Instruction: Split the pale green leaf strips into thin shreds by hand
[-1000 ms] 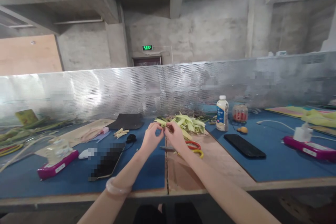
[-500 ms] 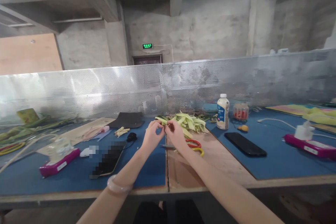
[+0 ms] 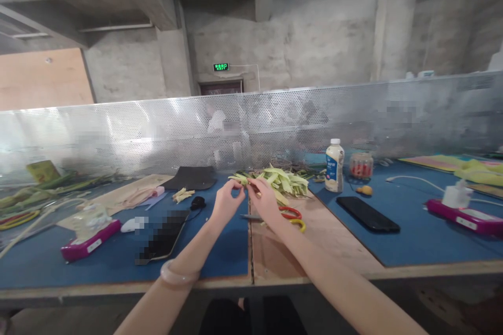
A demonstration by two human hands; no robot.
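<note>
Above the table's middle, my left hand [image 3: 226,201] and my right hand [image 3: 264,199] meet with their fingertips pinched together. Between them is a pale green leaf strip [image 3: 240,179]; its lower part is hidden by the fingers. Just behind my right hand lies a pile of similar green leaf strips [image 3: 290,182]. Scissors [image 3: 302,225] with a red and a yellow handle loop rest under my right wrist, partly covered by it, blades pointing left. On the left wrist sits a pale bangle [image 3: 173,275].
Right of the pile stand a white-capped bottle [image 3: 334,166] and a jar [image 3: 360,166] with red contents. A black phone [image 3: 367,214] lies nearer. Purple power strips [image 3: 463,218] sit at both sides. On the left are a dark device [image 3: 167,235] and a black sheet [image 3: 189,178]. A perforated metal partition [image 3: 275,115] runs behind.
Both hands stay at nearly the same spot, still pinching the leaf strip. Its visible end has shifted slightly left and its shape between the fingers looks a little different.
</note>
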